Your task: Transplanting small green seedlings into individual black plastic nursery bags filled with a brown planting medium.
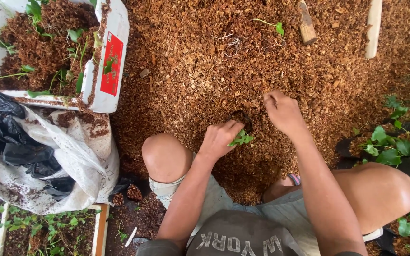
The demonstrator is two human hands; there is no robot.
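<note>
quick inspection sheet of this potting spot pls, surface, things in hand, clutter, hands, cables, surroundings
surface: ground covered in loose brown husk chips.
job's things: small green seedling beside a small dark bag sunk in the chips.
clutter: wooden handle and pale stick lying at the top; a loose sprig nearby.
grippers: left hand pinches the seedling; right hand is curled closed in the chips, contents cannot be told.
cables: nothing seen.
surroundings: white box of chips and sprouts at upper left, white sack holding black bags below it, a seedling tray at the bottom left, potted green plants at right.
</note>
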